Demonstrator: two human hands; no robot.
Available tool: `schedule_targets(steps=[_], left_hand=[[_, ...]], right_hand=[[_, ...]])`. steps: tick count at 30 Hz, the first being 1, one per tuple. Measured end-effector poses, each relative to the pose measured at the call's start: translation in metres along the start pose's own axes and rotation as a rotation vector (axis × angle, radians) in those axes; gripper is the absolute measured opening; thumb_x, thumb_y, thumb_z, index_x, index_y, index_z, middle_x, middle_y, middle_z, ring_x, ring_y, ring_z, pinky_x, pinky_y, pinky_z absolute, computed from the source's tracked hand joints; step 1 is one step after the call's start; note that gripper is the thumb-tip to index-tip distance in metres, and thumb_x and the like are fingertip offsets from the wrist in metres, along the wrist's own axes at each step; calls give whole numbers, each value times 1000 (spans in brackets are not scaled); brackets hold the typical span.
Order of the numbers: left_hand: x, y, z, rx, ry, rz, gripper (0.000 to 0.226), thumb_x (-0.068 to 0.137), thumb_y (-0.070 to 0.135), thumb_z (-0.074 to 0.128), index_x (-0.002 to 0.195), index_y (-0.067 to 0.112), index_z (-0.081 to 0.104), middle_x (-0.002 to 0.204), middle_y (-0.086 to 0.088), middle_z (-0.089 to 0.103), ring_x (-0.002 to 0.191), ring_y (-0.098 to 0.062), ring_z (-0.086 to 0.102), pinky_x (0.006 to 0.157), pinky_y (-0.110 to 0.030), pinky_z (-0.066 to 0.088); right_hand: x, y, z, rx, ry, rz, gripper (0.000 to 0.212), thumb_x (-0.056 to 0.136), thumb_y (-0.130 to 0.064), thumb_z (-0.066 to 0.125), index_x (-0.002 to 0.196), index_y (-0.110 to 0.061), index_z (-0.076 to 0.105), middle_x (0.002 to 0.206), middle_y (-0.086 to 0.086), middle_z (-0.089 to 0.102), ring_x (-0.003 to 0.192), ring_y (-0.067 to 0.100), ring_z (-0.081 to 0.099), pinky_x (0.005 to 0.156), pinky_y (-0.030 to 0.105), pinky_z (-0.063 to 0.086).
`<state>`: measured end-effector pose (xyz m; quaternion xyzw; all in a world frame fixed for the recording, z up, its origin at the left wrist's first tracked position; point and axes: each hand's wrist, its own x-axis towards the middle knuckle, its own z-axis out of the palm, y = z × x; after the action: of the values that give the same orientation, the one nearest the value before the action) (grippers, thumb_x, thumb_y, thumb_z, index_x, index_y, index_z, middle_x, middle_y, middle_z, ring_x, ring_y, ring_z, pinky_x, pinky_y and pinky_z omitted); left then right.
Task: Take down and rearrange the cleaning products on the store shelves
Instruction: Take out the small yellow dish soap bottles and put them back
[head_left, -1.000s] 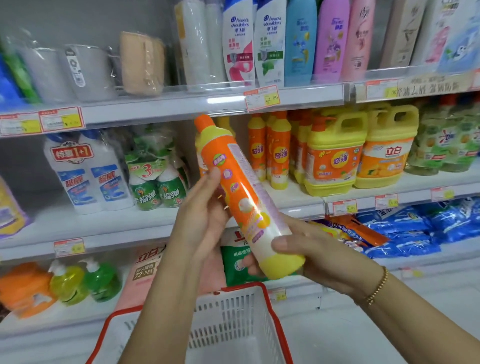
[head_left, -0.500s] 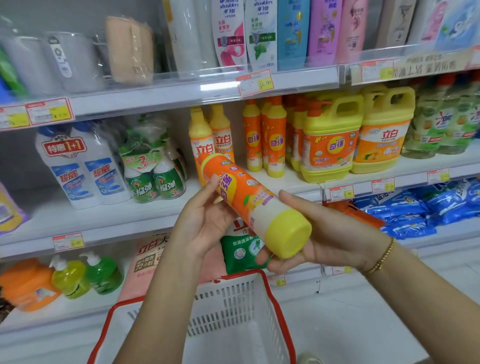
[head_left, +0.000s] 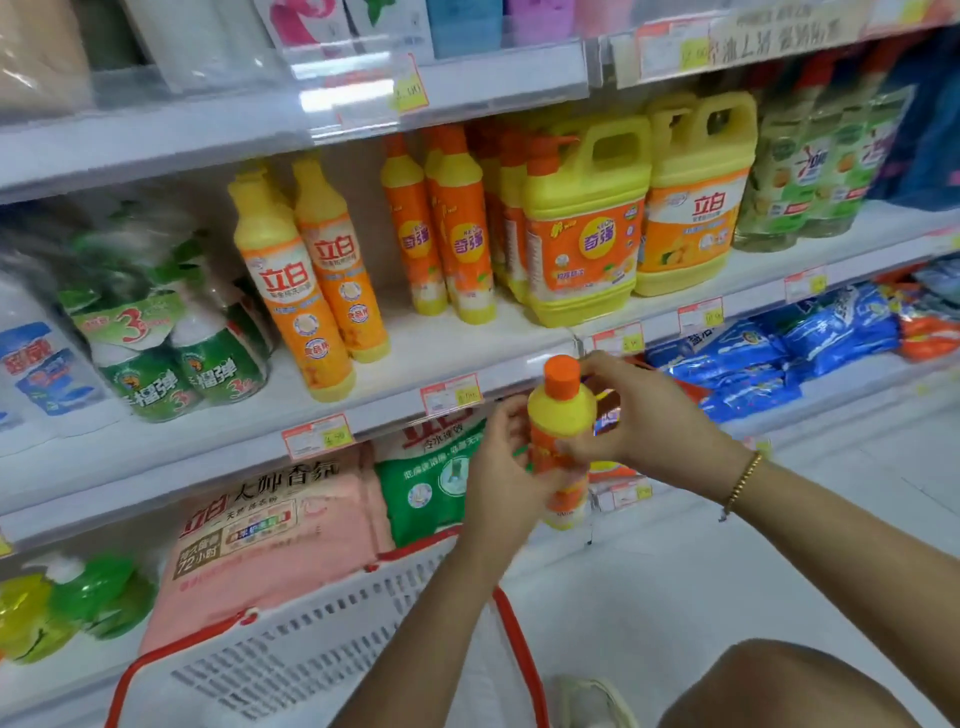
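Now we are facing white store shelves (head_left: 405, 358) rising over a pale floor (head_left: 753, 571), with price tags (head_left: 450, 397) hanging along the shelf fronts. We are holding one orange bottle (head_left: 561, 421) upright in the air between both hands, its orange cap pointing up. Our left hand (head_left: 498, 478) is wrapping its fingers (head_left: 511, 421) round the orange body. Our right hand (head_left: 654, 421) is curling its fingers (head_left: 602, 366) over the yellow shoulder just under the cap, and a bracelet (head_left: 743, 483) is circling that wrist.

Up and to the left of the orange bottle, two tall bottles (head_left: 296, 296) are standing side by side. Straight above it, slimmer bottles (head_left: 462, 244) in its own colours are standing in a cluster, and above and to its right two handled jugs (head_left: 584, 228) are sitting together. Below and left of the orange bottle, one pink bag (head_left: 270, 525) and one green bag (head_left: 431, 478) are lying on the lower shelf, and one white basket (head_left: 311, 660) with a red rim is sitting lower again. To the right of the orange bottle, blue packs (head_left: 753, 358) are piling up.

We are failing to count the slimmer bottles, since the front ones are covering those behind. Motion is blurring both hands, the hands are hiding much of the orange bottle's label, and the frame is cutting off the basket and the top-row containers (head_left: 462, 26).
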<state>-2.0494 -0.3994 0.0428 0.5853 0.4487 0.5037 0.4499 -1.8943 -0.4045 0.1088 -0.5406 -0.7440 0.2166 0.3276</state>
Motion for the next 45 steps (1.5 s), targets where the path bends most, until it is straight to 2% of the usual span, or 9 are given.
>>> schedule_targets(steps=[5, 10, 16, 22, 28, 32, 39, 41, 45], left_hand=[[16, -71, 43, 231, -286, -80, 59, 65, 6, 85, 104, 38, 53, 99, 20, 64, 89, 8, 61, 85, -19, 51], [25, -130, 53, 481, -381, -244, 11, 86, 19, 69, 91, 20, 60, 72, 10, 54, 66, -5, 53, 65, -23, 45], [9, -172, 53, 634, -311, -276, 46, 89, 41, 63, 59, 19, 36, 54, 6, 36, 56, -13, 36, 56, -30, 31], [8, -169, 51, 650, -306, -284, 39, 86, 40, 66, 62, 21, 42, 58, 7, 44, 58, -13, 43, 58, -30, 39], [19, -123, 38, 584, -265, -210, 14, 89, 26, 66, 95, 22, 55, 80, 13, 58, 74, 0, 57, 65, -15, 48], [43, -64, 15, 555, -122, -77, 11, 91, 19, 63, 98, 25, 56, 85, 17, 57, 77, 4, 57, 63, -6, 47], [123, 16, -33, 409, 293, 208, 21, 86, 10, 67, 102, 20, 57, 93, 8, 59, 83, -5, 58, 70, -5, 44], [157, 25, -45, 415, 349, 196, 31, 83, 14, 72, 106, 21, 53, 105, 2, 59, 90, -11, 57, 72, -5, 43], [214, 32, -62, 400, 400, 83, 61, 71, 27, 82, 122, 11, 53, 122, -11, 61, 105, -21, 60, 92, -31, 48]], right_hand=[[-24, 99, 41, 45, 77, 273, 51, 59, -25, 85, 99, -27, 53, 77, -16, 59, 70, 8, 60, 62, 23, 46], [-54, 187, 81, -6, 85, 521, 58, 56, -27, 87, 101, -21, 51, 84, 2, 63, 80, 28, 62, 69, 36, 48], [-77, 236, 104, -55, 41, 617, 55, 62, -26, 85, 105, -14, 52, 90, 9, 63, 85, 32, 58, 65, 29, 36], [-90, 242, 115, -4, 20, 649, 55, 63, -25, 85, 103, -16, 49, 90, 7, 62, 84, 29, 57, 66, 30, 38], [-81, 224, 106, -87, -147, 706, 60, 71, -32, 79, 121, -19, 48, 110, 11, 63, 99, 28, 58, 80, 32, 45], [-44, 184, 69, -370, -331, 607, 63, 83, -27, 68, 138, -19, 37, 128, 8, 55, 113, 23, 54, 91, 28, 42], [77, 71, 16, -180, 353, -68, 24, 85, -16, 54, 106, -9, 63, 101, 7, 66, 90, 25, 61, 73, 35, 49], [112, 64, 25, -221, 379, -126, 24, 84, -14, 52, 104, -7, 63, 98, 11, 63, 88, 31, 59, 68, 36, 46], [144, 72, 55, -268, 313, -66, 20, 84, -11, 50, 96, -7, 66, 92, 12, 59, 86, 34, 56, 64, 35, 43]])
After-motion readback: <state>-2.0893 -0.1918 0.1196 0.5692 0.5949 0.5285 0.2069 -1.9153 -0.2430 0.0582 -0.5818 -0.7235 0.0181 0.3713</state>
